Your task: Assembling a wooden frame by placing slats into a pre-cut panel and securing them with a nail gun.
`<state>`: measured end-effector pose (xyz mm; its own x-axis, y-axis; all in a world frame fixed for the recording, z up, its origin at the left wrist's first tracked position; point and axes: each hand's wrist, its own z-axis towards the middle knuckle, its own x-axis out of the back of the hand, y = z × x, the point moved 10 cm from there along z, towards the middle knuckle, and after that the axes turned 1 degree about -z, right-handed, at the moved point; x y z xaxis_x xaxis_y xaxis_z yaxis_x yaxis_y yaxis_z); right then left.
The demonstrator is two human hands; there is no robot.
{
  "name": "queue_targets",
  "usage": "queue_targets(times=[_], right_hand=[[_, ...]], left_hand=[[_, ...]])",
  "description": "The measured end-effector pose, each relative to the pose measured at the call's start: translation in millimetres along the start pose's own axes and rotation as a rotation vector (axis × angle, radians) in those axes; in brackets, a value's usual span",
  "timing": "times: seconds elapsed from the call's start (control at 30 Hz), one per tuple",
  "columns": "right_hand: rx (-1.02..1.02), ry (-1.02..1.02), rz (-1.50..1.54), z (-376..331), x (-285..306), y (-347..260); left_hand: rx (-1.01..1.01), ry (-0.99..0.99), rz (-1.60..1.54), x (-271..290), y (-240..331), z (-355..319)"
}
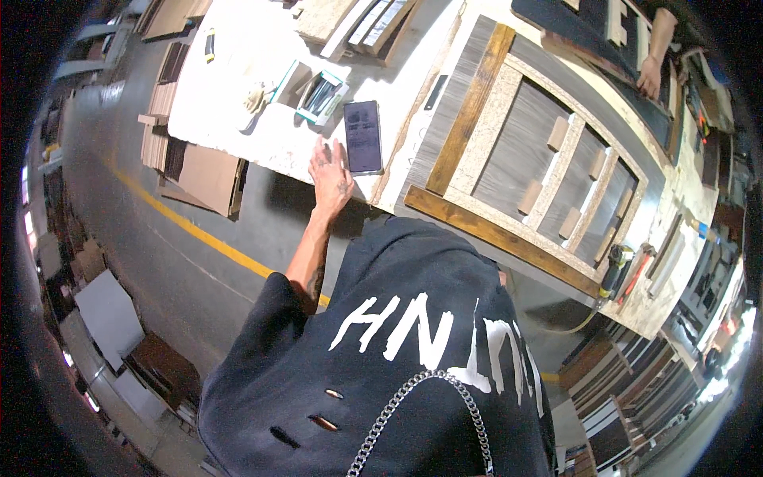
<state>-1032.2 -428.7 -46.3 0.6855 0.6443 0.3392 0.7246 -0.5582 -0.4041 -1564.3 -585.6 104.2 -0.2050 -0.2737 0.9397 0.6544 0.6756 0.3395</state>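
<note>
My left hand (330, 176) lies on the near edge of the white-topped workbench (230, 95), fingers apart and holding nothing. Just right of its fingertips is a dark smartphone (363, 137) with its screen facing up. Beyond the fingers sits a small open teal-and-white box (322, 97) with dark strips inside. A panel frame stands out on the right: pale particleboard strips (548, 213) and brown-stained boards (501, 238) on a grey wood-grain sheet (517, 155). Small blocks (558, 133) sit against its crossbars. My right hand is not visible; only a bit of skin shows beside my dark shirt.
A nail gun (613, 272) with a hose lies at the frame's right corner. Across the bench, another person's hand (649, 79) rests on a dark panel. A yellow-and-black tool (210, 46) lies far left. Stacked brown boards (203, 176) stand left of the bench.
</note>
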Motion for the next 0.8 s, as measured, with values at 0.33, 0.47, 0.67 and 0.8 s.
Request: queue_targets(times=[0.33, 0.47, 0.67, 0.8], right_hand=[[-0.006, 0.093, 0.085, -6.6, 18.0, 55.1], [0.077, 0.476, 0.373, 0.6, 91.9, 102.9], [0.385, 1.124, -0.004, -99.5, 247.8, -24.6], [0.518, 1.204, -0.282, -84.5, 334.5, -77.9]], left_hand=[[-0.103, 0.055, -0.271, 8.4, 80.2, 6.2], [-0.160, -0.039, -0.372, -9.7, 154.2, -2.4], [-0.315, -0.036, -0.278, -43.3, 235.2, -14.3], [-0.288, 0.030, -0.167, -64.9, 266.0, -16.5]])
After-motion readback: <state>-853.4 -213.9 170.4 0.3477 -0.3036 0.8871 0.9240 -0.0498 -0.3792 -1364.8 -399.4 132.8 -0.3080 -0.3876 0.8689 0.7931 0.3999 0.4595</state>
